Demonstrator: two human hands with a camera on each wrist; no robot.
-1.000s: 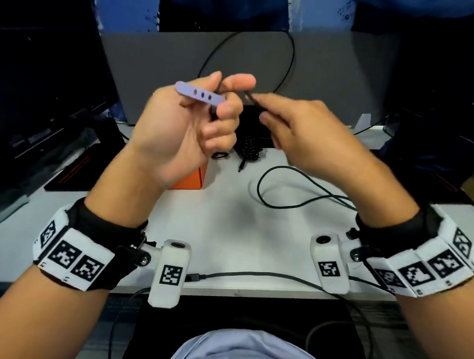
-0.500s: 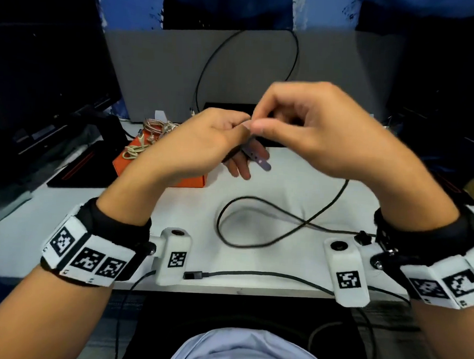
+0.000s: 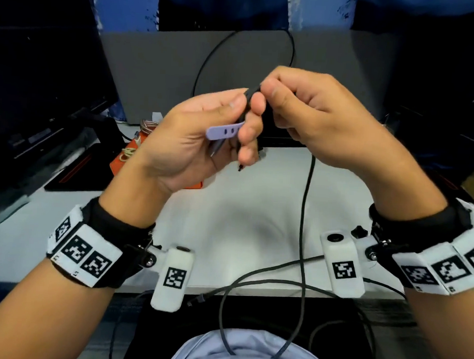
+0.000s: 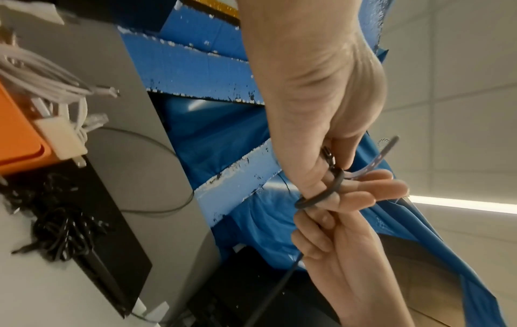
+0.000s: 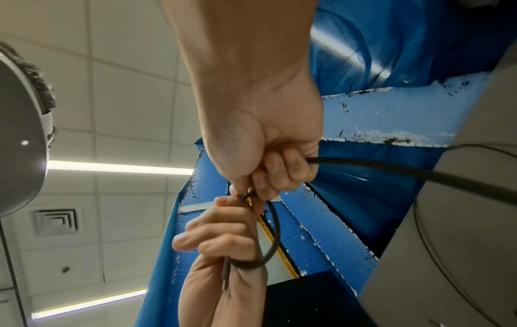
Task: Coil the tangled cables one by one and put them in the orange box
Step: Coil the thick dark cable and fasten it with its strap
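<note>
A black cable hangs from my raised hands down past the table edge to my lap. My left hand holds a small loop of it round its fingers, together with a lilac strap that sticks out to the left. The cable's plug end lies against the left palm. My right hand pinches the cable just above the left fingertips. The orange box sits on the table behind my left hand, mostly hidden, with coiled light cables in it.
A pile of tangled black cables lies on the white table beside the box. A grey panel with a thin black wire stands at the back. A dark monitor is at the left, above a black mat.
Both hands have risen from the table. The strap has swung from pointing down-right to pointing left. The cable's slack has left the table and now hangs toward my lap.
</note>
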